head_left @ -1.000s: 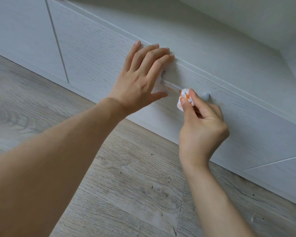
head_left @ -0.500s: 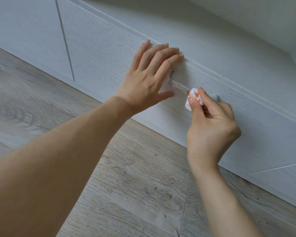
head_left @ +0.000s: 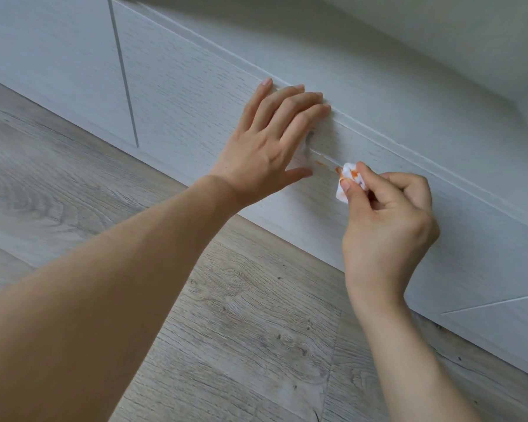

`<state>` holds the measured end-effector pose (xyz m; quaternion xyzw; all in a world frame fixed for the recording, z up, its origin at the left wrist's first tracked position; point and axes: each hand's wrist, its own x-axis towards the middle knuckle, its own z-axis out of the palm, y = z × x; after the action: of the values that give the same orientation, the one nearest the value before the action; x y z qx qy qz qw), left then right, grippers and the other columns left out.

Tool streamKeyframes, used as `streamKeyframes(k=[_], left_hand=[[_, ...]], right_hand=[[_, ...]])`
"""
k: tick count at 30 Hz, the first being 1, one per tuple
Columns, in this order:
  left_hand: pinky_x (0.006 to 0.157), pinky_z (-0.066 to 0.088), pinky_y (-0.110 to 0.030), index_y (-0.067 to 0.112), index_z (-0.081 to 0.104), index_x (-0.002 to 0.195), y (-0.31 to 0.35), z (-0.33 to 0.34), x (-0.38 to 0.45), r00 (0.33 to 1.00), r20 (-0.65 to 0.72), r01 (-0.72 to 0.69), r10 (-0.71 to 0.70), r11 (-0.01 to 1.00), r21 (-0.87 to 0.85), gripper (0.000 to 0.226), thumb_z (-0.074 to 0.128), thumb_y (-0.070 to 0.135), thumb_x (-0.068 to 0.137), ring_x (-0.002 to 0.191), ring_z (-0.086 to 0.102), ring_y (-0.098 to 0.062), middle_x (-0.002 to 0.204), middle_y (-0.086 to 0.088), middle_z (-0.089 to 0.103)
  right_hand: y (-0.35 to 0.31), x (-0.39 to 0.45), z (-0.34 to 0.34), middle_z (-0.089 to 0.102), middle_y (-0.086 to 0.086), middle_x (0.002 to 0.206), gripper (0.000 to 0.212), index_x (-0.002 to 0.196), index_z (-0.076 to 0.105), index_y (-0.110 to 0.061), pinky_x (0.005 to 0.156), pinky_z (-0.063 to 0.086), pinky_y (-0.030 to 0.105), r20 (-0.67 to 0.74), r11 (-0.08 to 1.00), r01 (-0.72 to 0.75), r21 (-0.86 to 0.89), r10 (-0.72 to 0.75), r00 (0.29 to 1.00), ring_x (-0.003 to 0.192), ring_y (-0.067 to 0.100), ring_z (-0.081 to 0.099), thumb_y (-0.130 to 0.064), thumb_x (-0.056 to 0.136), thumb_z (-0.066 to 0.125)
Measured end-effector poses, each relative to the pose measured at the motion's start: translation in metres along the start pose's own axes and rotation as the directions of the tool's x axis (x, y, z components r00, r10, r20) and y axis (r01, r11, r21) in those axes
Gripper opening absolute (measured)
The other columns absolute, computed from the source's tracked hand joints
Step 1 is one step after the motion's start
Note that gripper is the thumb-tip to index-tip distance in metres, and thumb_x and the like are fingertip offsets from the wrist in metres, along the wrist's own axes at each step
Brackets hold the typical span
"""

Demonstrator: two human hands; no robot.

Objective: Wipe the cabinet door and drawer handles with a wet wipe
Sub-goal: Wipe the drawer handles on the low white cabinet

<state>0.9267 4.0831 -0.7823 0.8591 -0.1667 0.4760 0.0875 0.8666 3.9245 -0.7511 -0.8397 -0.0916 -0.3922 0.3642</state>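
Head view: the right hand [head_left: 387, 214] pinches a crumpled wet wipe [head_left: 346, 181], already stained orange, against the slim drawer handle [head_left: 325, 158] at about 1 o'clock from centre. The left hand [head_left: 269, 141] lies flat with straight fingers on the drawer front [head_left: 195, 95], covering the handle's left end. An orange smear [head_left: 320, 162] remains at the wipe's 10 o'clock. Best to turn a clean fold outward and stroke leftward along the bar, pressing firmly. Compared with a second ago, the wipe sits slightly nearer the left hand.

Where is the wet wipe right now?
In the head view, right of centre: the wipe is pinched in the right hand, against the drawer handle, just right of the left hand.
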Motion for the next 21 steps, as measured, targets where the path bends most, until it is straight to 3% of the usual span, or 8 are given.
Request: streamKeyframes(k=[9,12,21], left_hand=[[0.113,0.018,-0.047,0.008,0.046,0.132,0.002,-0.001,0.0,1.0,-0.005,0.015,-0.015,1.0,0.026,0.077,0.075,0.047,0.073,0.129,0.034,-0.025,0.134,-0.009,0.051],[0.113,0.017,-0.047,0.008,0.046,0.133,0.001,-0.002,0.0,1.0,0.011,0.006,-0.006,1.0,0.015,0.077,0.075,0.046,0.074,0.129,0.034,-0.026,0.134,-0.01,0.051],[0.114,0.017,-0.045,0.009,0.045,0.136,-0.005,-0.005,0.0,0.999,0.029,-0.042,0.041,0.999,0.025,0.079,0.075,0.043,0.071,0.13,0.039,-0.027,0.137,-0.008,0.05]], right_hand=[[-0.009,-0.002,0.01,0.054,0.005,0.081,0.02,0.096,0.072,0.001,0.07,0.036,-0.005,0.023,0.996,0.035,0.077,-0.037,0.999,0.067,0.005,0.052,0.002,0.076,0.069],[-0.011,-0.003,0.011,0.052,0.0,0.08,0.019,0.095,0.073,0.0,0.069,0.032,-0.006,-0.008,0.998,0.031,0.056,-0.03,1.0,0.071,0.0,0.047,0.0,0.076,0.07],[-0.007,-0.003,0.004,0.051,0.001,0.082,0.02,0.096,0.072,0.001,0.068,0.032,-0.007,0.015,0.999,0.029,0.027,-0.03,0.999,0.065,0.006,0.052,0.0,0.077,0.07]])
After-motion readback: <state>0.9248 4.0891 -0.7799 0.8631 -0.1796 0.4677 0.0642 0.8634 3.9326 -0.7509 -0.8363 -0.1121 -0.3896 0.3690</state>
